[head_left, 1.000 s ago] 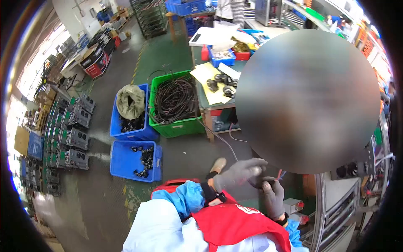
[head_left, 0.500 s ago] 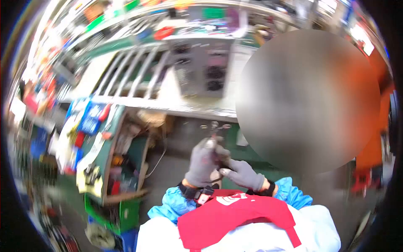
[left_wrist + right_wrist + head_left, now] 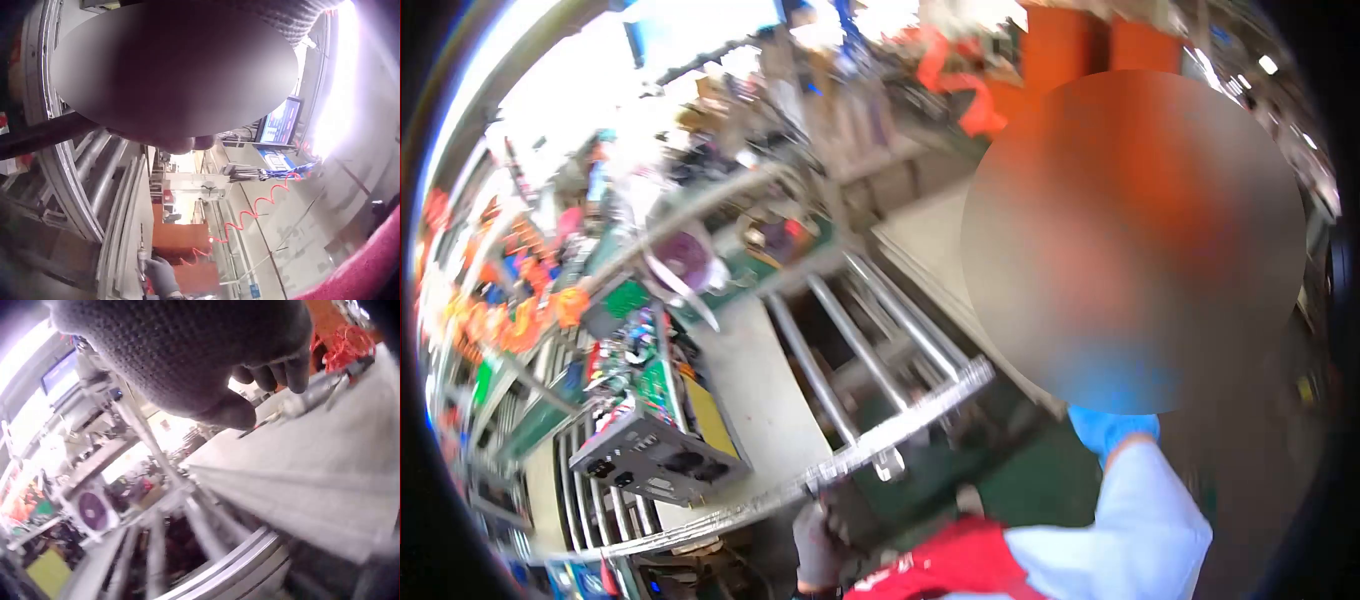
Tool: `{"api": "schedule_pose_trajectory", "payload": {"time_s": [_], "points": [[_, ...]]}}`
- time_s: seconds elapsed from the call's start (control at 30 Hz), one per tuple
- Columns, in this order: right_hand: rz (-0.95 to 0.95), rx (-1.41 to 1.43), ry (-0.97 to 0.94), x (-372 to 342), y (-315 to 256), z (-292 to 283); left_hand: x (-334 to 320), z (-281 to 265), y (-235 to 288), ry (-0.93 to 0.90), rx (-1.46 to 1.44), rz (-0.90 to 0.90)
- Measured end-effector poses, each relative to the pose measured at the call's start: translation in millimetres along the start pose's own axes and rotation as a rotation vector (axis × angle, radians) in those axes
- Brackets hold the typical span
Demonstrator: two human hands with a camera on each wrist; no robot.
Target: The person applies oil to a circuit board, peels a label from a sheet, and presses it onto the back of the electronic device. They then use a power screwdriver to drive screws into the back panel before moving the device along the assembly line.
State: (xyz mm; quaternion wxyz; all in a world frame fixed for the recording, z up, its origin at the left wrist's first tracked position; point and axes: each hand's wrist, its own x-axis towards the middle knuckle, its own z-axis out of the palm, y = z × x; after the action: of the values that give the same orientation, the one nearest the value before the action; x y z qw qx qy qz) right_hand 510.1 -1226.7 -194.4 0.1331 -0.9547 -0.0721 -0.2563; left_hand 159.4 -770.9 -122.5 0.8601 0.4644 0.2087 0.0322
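My gloved left hand [image 3: 818,545] is low in the head view, in front of the roller rack, fingers curled round a dark cord-like thing. In the left wrist view, that dark cord [image 3: 37,134] runs out leftward from the hand, mostly hidden by the blurred patch. My right hand [image 3: 200,356], in a grey knitted glove, reaches over a pale ledge in the right wrist view. Just under its parted fingers lies a slim power screwdriver [image 3: 312,400] with a thin bit. The left wrist view shows the right hand right beside this screwdriver [image 3: 142,256]. A blurred patch hides the right hand in the head view.
A metal roller rack [image 3: 860,350] carries a grey-cased unit with exposed circuit boards [image 3: 662,450]. A red coiled hose [image 3: 262,203] stretches toward the right hand's area. Orange boxes [image 3: 1065,45] stand behind, and a purple spool [image 3: 680,260] sits on the bench.
The view has swung rightward from floor bins to the roller rack. Both hands were together on a dark thing; now they are apart, the right reaching out to the right, the left keeping the dark cord.
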Motion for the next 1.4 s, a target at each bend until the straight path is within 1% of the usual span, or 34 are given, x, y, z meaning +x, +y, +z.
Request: {"api": "schedule_pose_trajectory", "payload": {"time_s": [0.03,0.07,0.1,0.13,0.17,0.2,0.23,0.27,0.37,0.47,0.5,0.57,0.6,0.63,0.67,0.7,0.73,0.77,0.8,0.87,0.93,0.97,1.03,1.07,1.13,1.17,1.27,1.3,1.4], "points": [[-0.06,-0.021,-0.082,31.7,10.0,-30.9,0.8,20.1,9.0,0.093,0.025,-0.022],[-0.041,-0.173,-0.381,50.7,1.1,-70.6,-6.5,35.4,10.9,0.198,0.058,-0.064],[-0.058,-0.222,-0.511,64.7,47.1,-30.3,0.5,29.0,-2.3,0.174,0.055,-0.058],[-0.388,-0.383,-0.101,55.4,112.0,25.4,7.2,24.7,-10.6,0.149,0.062,-0.065],[-0.29,-0.394,-0.341,55.8,117.5,31.3,7.2,55.2,-6.8,0.238,0.074,-0.006],[-0.235,-0.409,-0.477,62.8,114.6,34.4,14.5,54.1,-14.0,0.238,0.065,-0.028],[-0.199,-0.418,-0.548,67.2,115.6,39.0,19.5,58.9,-18.5,0.23,0.01,-0.038],[-0.173,-0.416,-0.587,69.5,115.7,43.4,21.8,64.0,-23.9,0.213,-0.043,-0.057],[-0.113,-0.37,-0.654,69.5,110.5,46.9,17.5,88.4,-20.9,0.243,0.001,-0.067],[0.0,-0.259,-0.683,56.4,104.1,44.8,9.8,84.5,-30.3,0.249,0.039,-0.021],[0.055,-0.193,-0.678,50.5,97.7,43.7,0.1,89.9,-24.1,0.279,0.075,-0.046],[0.249,0.124,-0.686,34.7,83.2,44.2,-4.2,68.3,-41.7,0.235,0.003,-0.007],[0.362,0.394,-0.745,20.5,71.1,46.5,-11.7,56.7,-53.4,0.223,-0.039,0.004],[0.48,0.76,-0.847,-1.9,52.9,44.7,-18.9,53.5,-54.7,0.27,-0.068,-0.022],[0.647,1.1,-0.946,-24.5,34.8,42.8,-28.1,49.8,-55.2,0.269,0.021,0.016],[0.657,1.294,-1.003,-41.9,-19.1,3.8,-39.0,45.4,-55.7,0.272,0.107,0.052],[0.666,1.481,-1.069,-56.0,-83.9,-49.8,-50.9,41.0,-56.8,0.285,0.186,0.085],[0.669,1.644,-1.165,-71.2,-133.5,-84.8,-59.8,36.8,-59.0,0.275,0.215,0.134],[0.679,1.8,-1.275,-87.1,-178.9,-106.7,-70.7,34.1,-59.8,0.278,0.241,0.182],[0.697,1.919,-1.448,-125.1,-258.4,-121.8,-104.3,30.7,-49.0,0.319,0.232,0.082],[0.444,1.827,-1.488,-165.9,-318.5,-128.7,-139.1,27.1,-30.7,0.256,0.3,0.07],[0.323,1.86,-1.478,-184.1,-354.3,-154.4,-152.9,18.7,-31.9,0.245,0.216,0.084],[0.491,1.962,-1.709,-222.7,-398.4,-164.9,-178.5,-3.3,-38.8,0.183,0.066,0.108],[0.547,1.938,-1.713,-240.5,-422.9,-185.9,-191.4,-13.5,-42.5,0.24,0.019,0.136],[0.538,1.951,-1.97,-268.9,-450.3,-179.3,-213.2,-35.0,-41.4,0.332,-0.049,0.183],[0.403,1.918,-1.94,-277.8,-462.6,-182.6,-228.2,-45.4,-36.0,0.305,-0.147,0.167],[0.488,1.798,-1.936,-303.8,-485.1,-194.7,-257.4,-68.8,-19.3,0.284,-0.01,0.115],[0.523,1.792,-1.951,-307.5,-493.2,-206.0,-257.3,-76.1,-22.3,0.309,-0.008,0.129],[0.479,1.726,-1.916,-319.6,-512.9,-179.4,-258.2,-96.1,-10.3,0.272,-0.125,0.112]]}}
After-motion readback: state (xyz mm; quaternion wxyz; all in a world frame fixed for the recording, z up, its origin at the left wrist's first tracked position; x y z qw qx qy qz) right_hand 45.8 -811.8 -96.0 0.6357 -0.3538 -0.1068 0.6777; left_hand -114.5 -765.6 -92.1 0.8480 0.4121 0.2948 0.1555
